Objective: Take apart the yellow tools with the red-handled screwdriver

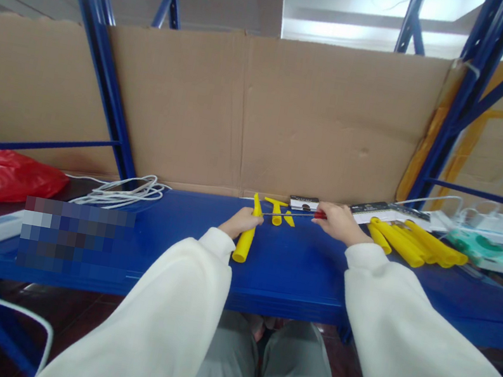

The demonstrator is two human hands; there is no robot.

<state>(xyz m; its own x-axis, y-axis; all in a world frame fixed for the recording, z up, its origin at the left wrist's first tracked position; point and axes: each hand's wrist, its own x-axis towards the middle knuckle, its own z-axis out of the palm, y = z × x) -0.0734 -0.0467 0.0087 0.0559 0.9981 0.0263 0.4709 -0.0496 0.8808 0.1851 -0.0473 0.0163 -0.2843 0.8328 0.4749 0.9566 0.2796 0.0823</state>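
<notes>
Bench [299, 267] surface lies open between the sleeves [167, 290] to its front edge [286, 298]; farther back, the left hand [241, 221] grips a yellow tube [242, 248], the right hand [337, 222] a red-handled tool [320, 215], its shaft pointing at the tube. Print on the small box [304, 202] behind is unreadable.

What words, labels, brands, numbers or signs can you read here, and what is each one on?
No text is readable.
Small black-and-white box at centre back: any printing is too small and blurred.
Long black-and-white box beyond the right hand: light marks, too blurred to read.
Yellow piece in the left hand, red-handled screwdriver in the right: no lettering discernible.
Pixelated patch at left: content hidden.
</notes>
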